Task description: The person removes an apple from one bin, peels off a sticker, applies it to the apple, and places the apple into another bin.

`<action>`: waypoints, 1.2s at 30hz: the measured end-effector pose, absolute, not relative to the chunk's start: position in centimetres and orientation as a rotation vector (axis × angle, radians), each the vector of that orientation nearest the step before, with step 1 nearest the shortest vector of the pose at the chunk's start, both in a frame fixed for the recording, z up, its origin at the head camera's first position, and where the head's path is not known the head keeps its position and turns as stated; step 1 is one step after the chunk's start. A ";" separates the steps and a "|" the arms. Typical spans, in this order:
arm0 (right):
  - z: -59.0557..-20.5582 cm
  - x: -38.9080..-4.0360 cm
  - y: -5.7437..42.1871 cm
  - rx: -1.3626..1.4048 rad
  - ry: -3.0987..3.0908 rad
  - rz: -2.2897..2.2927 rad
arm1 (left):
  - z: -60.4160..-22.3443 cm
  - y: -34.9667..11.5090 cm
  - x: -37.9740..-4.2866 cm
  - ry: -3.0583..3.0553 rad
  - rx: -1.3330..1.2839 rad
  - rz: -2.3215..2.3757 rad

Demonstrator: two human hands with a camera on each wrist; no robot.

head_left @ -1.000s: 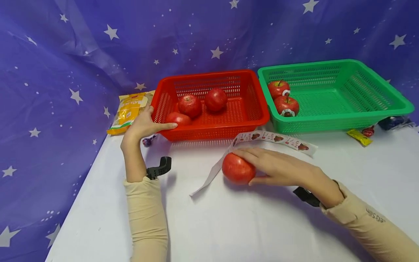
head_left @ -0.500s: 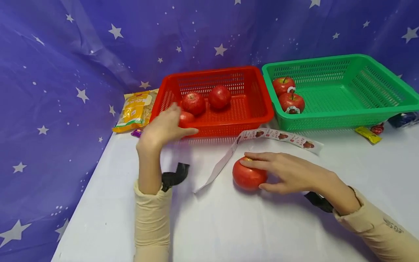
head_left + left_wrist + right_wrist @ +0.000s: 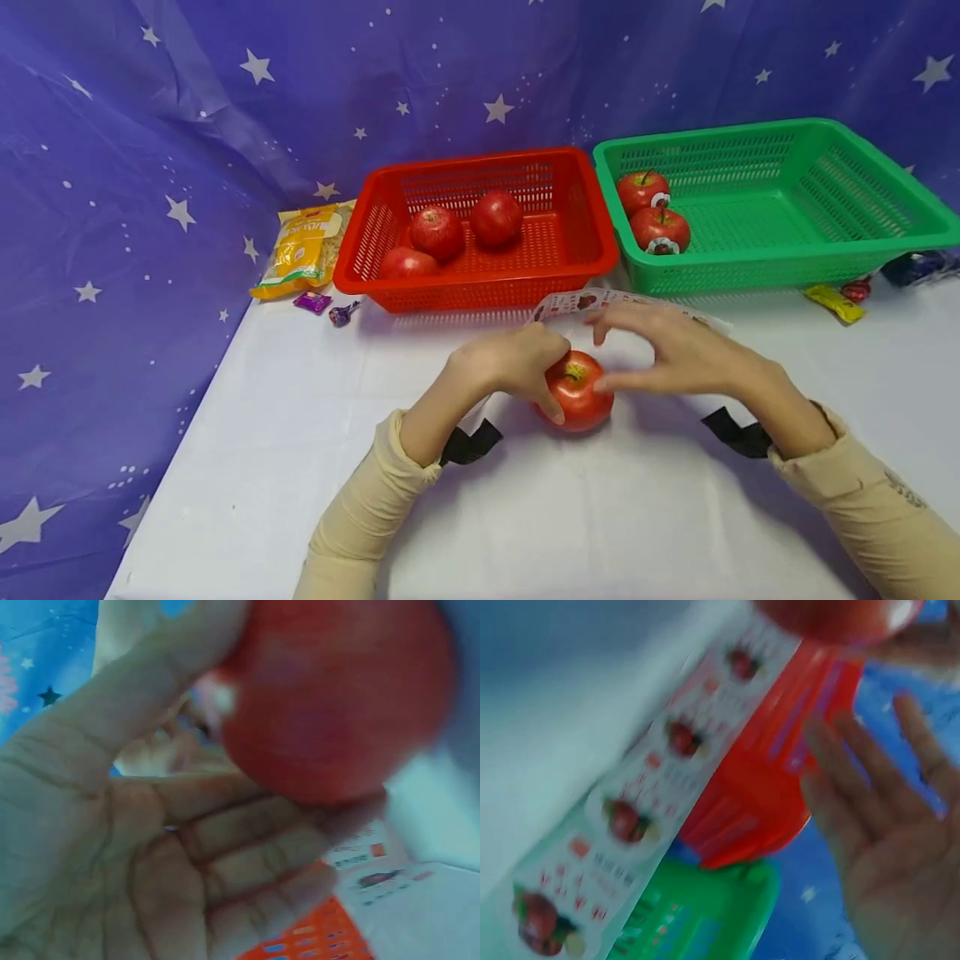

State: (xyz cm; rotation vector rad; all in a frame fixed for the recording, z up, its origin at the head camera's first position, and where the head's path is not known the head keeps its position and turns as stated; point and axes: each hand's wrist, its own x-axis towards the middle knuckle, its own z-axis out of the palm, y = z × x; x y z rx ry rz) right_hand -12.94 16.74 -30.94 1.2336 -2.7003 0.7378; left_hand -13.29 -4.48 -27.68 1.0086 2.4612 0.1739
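Note:
A red apple [image 3: 581, 400] stands on the white table with its stem up. My left hand [image 3: 510, 360] holds it from the left, thumb on the near side and fingers on the far side; the left wrist view shows the apple [image 3: 337, 697] between thumb and fingers. My right hand [image 3: 678, 350] hovers just right of the apple, fingers spread and curved with nothing held. Its thumb tip overlaps the apple's edge, and I cannot tell if they touch. Behind both hands lies a strip of fruit-printed stickers [image 3: 561, 303], partly hidden by them and clearer in the right wrist view.
A red basket [image 3: 480, 293] with three red fruits stands at the back. Beside it, a green basket [image 3: 795, 265] holds two stickered apples. A yellow packet [image 3: 300, 250] and small candies [image 3: 311, 302] lie at the left. More sweets, including a yellow wrapper [image 3: 835, 304], lie at the right.
My left hand has left the red basket's rim and come right and down onto the apple. My right hand has let go of the apple, which now shows its stem upward.

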 end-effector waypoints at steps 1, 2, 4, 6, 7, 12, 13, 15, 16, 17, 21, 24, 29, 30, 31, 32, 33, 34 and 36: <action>-30.7 -13.6 17.0 1.163 -2.710 0.763 | -27.8 -4.4 -13.4 2.457 1.035 0.182; -30.5 -14.2 17.0 1.094 -2.730 0.775 | -28.0 -4.3 -13.5 2.454 1.060 0.192; -30.4 -15.3 16.8 1.012 -2.785 0.748 | -28.3 -4.2 -13.8 2.434 1.096 0.236; -30.6 -16.0 16.3 0.997 -2.861 0.678 | -28.4 -4.3 -14.2 2.408 1.107 0.279; -30.8 -16.2 15.9 1.008 -2.887 0.643 | -28.4 -4.6 -14.5 2.405 1.091 0.311; -32.2 -17.4 15.0 0.973 -2.903 0.488 | -28.8 -6.0 -16.4 2.621 0.926 0.511; -32.6 -17.6 15.1 0.959 -2.891 0.467 | -29.2 -6.1 -16.7 2.708 0.862 0.493; -33.1 -18.0 15.3 0.943 -2.883 0.421 | -30.1 -5.9 -17.1 2.857 0.734 0.399; -33.3 -18.0 15.4 0.938 -2.881 0.401 | -30.7 -5.8 -17.3 2.907 0.670 0.330; -33.4 -18.0 15.5 0.937 -2.880 0.387 | -31.2 -5.7 -17.5 2.936 0.615 0.281; -33.3 -17.8 15.3 0.993 -2.831 0.406 | -32.4 -6.0 -18.7 2.859 0.628 0.376; -33.0 -17.7 15.0 1.056 -2.816 0.578 | -32.6 -6.6 -19.5 2.621 0.767 0.645; -32.4 -17.5 14.5 1.057 -2.844 0.854 | -33.5 -7.1 -20.5 2.113 0.787 1.150; -32.5 -17.5 14.5 1.037 -2.856 0.886 | -33.8 -7.1 -20.6 2.054 0.771 1.217; -32.5 -17.5 14.5 1.016 -2.867 0.921 | -34.1 -6.9 -20.6 2.012 0.758 1.267; -32.6 -17.5 14.4 0.988 -2.878 0.961 | -34.4 -6.8 -20.6 1.994 0.754 1.303; -32.7 -17.5 14.4 0.955 -2.887 0.999 | -34.6 -6.6 -20.6 1.991 0.757 1.327; -32.7 -17.5 14.4 0.915 -2.896 1.031 | -34.7 -6.5 -20.6 1.999 0.763 1.346; -32.7 -17.6 14.3 0.836 -2.886 1.101 | -34.9 -6.3 -20.5 2.027 0.774 1.370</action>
